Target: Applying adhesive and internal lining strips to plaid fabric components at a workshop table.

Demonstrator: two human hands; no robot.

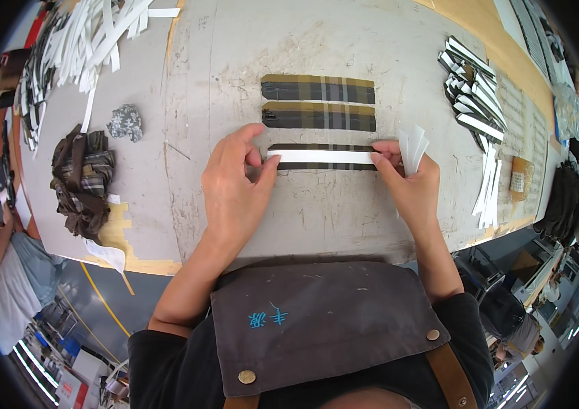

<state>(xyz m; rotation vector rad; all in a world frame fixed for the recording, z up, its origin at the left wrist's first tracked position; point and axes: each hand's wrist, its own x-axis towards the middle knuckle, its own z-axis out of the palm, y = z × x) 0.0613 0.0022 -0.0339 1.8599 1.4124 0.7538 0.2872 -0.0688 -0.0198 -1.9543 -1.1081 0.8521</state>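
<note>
A white strip [327, 157] lies lengthwise along the middle of a dark plaid fabric strip [317, 146] on the table. My left hand [238, 184] pinches the left end of the pair between thumb and index finger. At the right end, my right hand [409, 180] has its thumb on the white strip and its index finger at the fabric's edge. Several spare white strips [412, 146] fan upward from between the right hand's fingers. Beyond them, two more plaid fabric strips [319, 88] lie flat, one above the other, parallel to the first.
Loose white strips [102, 34] are heaped at the far left. Crumpled plaid fabric [81, 180] and a small grey speckled clump [125, 123] lie nearer. On the right sit a pile of black-and-white strips [470, 92], more white strips [488, 184] and a tan taped block [521, 178].
</note>
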